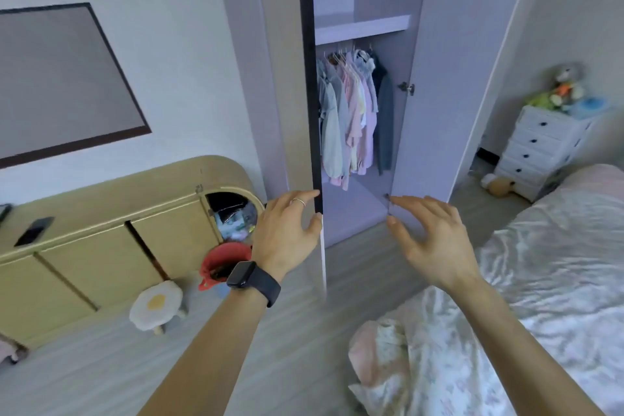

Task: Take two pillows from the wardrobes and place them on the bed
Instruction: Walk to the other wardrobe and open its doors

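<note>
A tall lilac wardrobe (439,44) stands ahead with both doors partly open. Inside hang several shirts and jackets (351,115) under a bare shelf (363,27); no pillow shows in it. My left hand (287,230), with a ring and a black watch, touches the edge of the left door (317,179), fingers apart. My right hand (435,240) rests with spread fingers against the lower edge of the right door (422,152). The bed (557,263) with a shiny pale cover lies to the right. A pink and floral pillow (381,358) sits on its near corner.
A low tan sideboard (101,240) runs along the left wall under a dark-framed panel (60,78). A red bin (223,263) and an egg-shaped stool (157,307) stand on the floor by it. A white drawer chest (540,152) with soft toys stands at the far right.
</note>
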